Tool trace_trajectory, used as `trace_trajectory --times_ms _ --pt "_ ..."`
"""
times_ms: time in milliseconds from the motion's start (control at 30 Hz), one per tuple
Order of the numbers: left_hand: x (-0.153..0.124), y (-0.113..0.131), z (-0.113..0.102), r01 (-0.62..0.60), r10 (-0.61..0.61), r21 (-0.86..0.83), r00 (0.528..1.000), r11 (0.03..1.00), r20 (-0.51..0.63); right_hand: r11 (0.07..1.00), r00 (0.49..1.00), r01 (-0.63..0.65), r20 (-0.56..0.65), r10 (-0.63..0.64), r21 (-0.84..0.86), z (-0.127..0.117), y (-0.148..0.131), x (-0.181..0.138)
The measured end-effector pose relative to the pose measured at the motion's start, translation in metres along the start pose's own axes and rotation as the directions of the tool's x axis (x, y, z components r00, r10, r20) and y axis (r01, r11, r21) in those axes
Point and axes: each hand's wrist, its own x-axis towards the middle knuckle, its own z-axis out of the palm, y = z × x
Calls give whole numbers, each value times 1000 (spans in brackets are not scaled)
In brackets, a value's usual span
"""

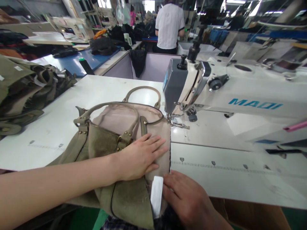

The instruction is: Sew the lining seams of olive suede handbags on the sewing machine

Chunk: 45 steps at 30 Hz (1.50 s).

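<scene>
An olive-green handbag (pixel 103 137) with two rolled handles lies on the sewing table, its pale pink lining (pixel 158 150) pulled out to the right. My left hand (pixel 141 156) rests flat on the lining with fingers spread. Lower down, my right hand (pixel 187 198) has its fingers closed on the lining's dark-edged border, beside a white label (pixel 157 195). The lining's upper right corner reaches the presser foot (pixel 176 123) of the sewing machine (pixel 216 92); the needle point is too small to make out.
A ruler scale is printed along the white table (pixel 203 179). Olive bag pieces (pixel 31 89) are heaped at the left. Behind stand a black thread cone (pixel 86 66), a blue-topped table (pixel 100 60) and a person in a white shirt (pixel 169 27), facing away.
</scene>
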Motion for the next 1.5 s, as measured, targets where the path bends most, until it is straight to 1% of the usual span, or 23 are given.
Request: trace_trajectory --times_ms 100,267,367,500,600,700,767,833,1000,1133,1200,1267,1400,1467,1500 --pt "-1 2 2 13 -13 -33 1000 999 -8 1000 999 19 -47 -19 -15 -2 9 -3" --pt "7 -11 -5 -27 27 -57 1000 998 -2 998 999 35 19 -34 -57 -3 24 -3" --pt "12 -22 -13 -61 62 -75 998 995 16 995 998 61 35 -58 -79 -1 33 -5" --pt "16 -33 -30 -66 75 -102 994 993 86 997 997 49 58 -46 -66 8 40 -8" --pt "17 -35 -43 -100 119 -144 985 985 127 998 998 42 57 -39 -53 12 45 -6" --pt "16 -34 -51 -100 125 -168 981 981 151 997 994 74 84 -75 11 10 52 -1" --pt "17 -34 -51 -65 95 -177 982 982 162 995 992 81 91 -85 49 8 57 3" --pt "18 -37 -50 -28 62 -195 983 980 170 996 992 76 97 -81 50 6 61 8" --pt "29 -53 -47 20 31 -250 980 968 197 997 989 70 131 -74 39 6 75 23" --pt "40 -71 -45 33 11 -312 990 950 137 998 988 57 141 -56 3 8 90 31" --pt "46 -79 -44 32 12 -332 991 943 130 998 987 63 150 -60 -16 10 97 33" --pt "51 -85 -45 47 7 -326 987 944 163 997 986 71 151 -66 -28 13 103 35" --pt "59 -96 -50 87 -11 -261 961 961 277 998 992 66 112 -63 -22 20 113 41" --pt "63 -106 -56 57 2 -211 963 976 270 997 994 68 83 -66 -26 22 116 43" --pt "65 -113 -61 33 6 -149 968 988 252 997 995 70 72 -68 -26 23 117 44"
